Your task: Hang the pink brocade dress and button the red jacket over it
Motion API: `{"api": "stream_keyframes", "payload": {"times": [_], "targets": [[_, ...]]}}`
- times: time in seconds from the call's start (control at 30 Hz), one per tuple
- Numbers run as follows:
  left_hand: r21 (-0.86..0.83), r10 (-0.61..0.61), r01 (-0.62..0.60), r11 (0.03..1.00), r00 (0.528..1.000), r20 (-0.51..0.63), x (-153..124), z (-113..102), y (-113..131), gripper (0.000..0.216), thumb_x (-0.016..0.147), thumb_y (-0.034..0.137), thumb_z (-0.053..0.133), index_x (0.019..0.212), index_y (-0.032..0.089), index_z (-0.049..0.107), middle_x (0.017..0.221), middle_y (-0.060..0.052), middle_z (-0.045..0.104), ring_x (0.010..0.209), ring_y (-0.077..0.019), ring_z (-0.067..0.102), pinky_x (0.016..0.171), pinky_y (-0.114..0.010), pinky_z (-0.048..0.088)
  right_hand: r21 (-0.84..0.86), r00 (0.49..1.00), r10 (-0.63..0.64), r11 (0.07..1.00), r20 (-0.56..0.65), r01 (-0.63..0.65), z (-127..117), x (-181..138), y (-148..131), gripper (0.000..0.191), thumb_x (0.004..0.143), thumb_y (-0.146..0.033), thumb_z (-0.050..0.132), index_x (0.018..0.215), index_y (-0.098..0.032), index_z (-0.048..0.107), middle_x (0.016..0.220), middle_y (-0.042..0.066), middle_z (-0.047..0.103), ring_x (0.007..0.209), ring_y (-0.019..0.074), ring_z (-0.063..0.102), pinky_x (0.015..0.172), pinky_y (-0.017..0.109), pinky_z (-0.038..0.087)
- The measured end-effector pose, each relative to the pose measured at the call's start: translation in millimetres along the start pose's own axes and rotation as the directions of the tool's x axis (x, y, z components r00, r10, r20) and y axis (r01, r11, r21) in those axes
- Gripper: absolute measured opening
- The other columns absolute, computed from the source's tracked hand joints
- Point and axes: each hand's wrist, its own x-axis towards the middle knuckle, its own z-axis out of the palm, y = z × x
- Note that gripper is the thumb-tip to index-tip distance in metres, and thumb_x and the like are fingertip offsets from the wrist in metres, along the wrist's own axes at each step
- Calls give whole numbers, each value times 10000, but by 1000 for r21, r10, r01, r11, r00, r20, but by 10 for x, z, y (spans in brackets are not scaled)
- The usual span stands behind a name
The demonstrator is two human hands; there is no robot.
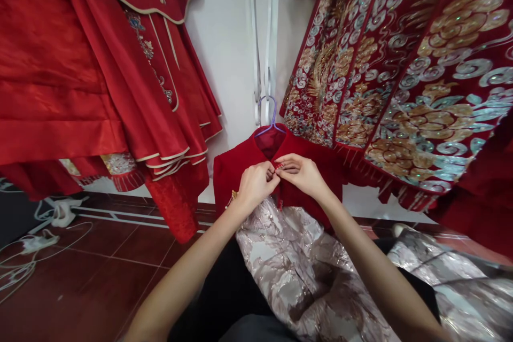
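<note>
A dark red jacket (236, 165) with a stand-up collar hangs on a purple hanger (273, 112) in front of me. My left hand (258, 179) and my right hand (300, 173) meet at its front opening, just below the collar. Both have thumb and fingers pinched together there. Between the fingertips shows a small red bit, perhaps a fastening, mostly hidden by my fingers. Gold and bead trim peeks out beside my left wrist. Below the jacket, a shiny silvery-pink patterned fabric (288, 256) spreads down over my lap.
Red garments with pale piping (140, 80) hang on the left. A heavily embroidered red and gold skirt (401, 80) hangs on the right. White straps (262, 26) run down the wall. Power cables (34, 256) lie on the brown tiled floor. More silvery fabric (452, 278) lies at lower right.
</note>
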Motion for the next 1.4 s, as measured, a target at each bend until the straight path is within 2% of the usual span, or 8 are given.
{"api": "stream_keyframes", "payload": {"times": [0.27,0.43,0.63,0.8,1.0,1.17,1.3,1.4], "targets": [[-18,-17,19,1000,994,110,-54,37,1,111,778,244,595,879,209,626,821,-24,682,732,-171,643,659,-257,470,31,1000,4,1000,-3,-4,97,-5,167,253,710,-200,626,960,-194,588,924,48,646,852,166,643,737,298,568],[-13,-187,188,982,979,78,-590,93,-78,662,742,316,675,1352,278,420,1169,-79,586,1008,-242,610,787,-337,497,291,991,76,956,-106,-43,258,-346,434,311,780,-245,530,1081,-248,449,1173,66,532,1026,166,593,824,337,548],[25,-368,369,929,929,-19,-1246,192,-281,334,857,227,493,1184,256,558,1019,-42,595,888,-194,611,772,-320,491,-161,995,95,982,-33,-99,428,-741,675,453,671,-165,584,1108,-212,473,1043,70,542,931,195,553,806,354,509],[57,-327,326,944,945,18,-1578,327,-309,537,868,178,436,1389,295,389,1000,-44,537,884,-181,577,770,-297,494,-452,987,94,880,-131,-144,536,-812,830,326,665,-129,498,987,-179,491,868,52,549,831,210,532,792,357,459],[176,-306,293,940,951,52,-1803,401,-217,645,882,178,412,1484,306,220,982,-59,491,881,-195,554,787,-326,492,-596,962,174,758,-209,-266,274,-924,762,212,667,-234,572,873,-199,533,771,38,589,821,243,520,737,343,412],[236,-305,311,921,950,-62,-2025,396,-320,533,926,231,379,1451,304,325,1008,-91,537,939,-219,574,862,-382,473,-331,949,272,891,-157,-310,32,-1001,605,167,681,-299,581,812,-206,533,722,4,591,684,171,551,658,282,415],[74,-421,421,904,907,-20,-2049,215,-457,443,953,299,337,1382,324,442,1101,-86,650,922,-229,651,793,-337,500,-91,958,261,958,-116,-272,-78,-1029,337,229,670,-361,640,771,-206,504,649,-38,535,572,120,501,569,243,393],[-116,-428,431,895,902,50,-1903,27,-391,375,937,388,391,1242,283,580,1039,-54,707,929,-235,667,845,-343,489,112,943,332,938,-32,-327,-127,-1052,74,297,675,-392,680,811,-208,490,652,-52,523,498,87,455,488,216,355]]}}
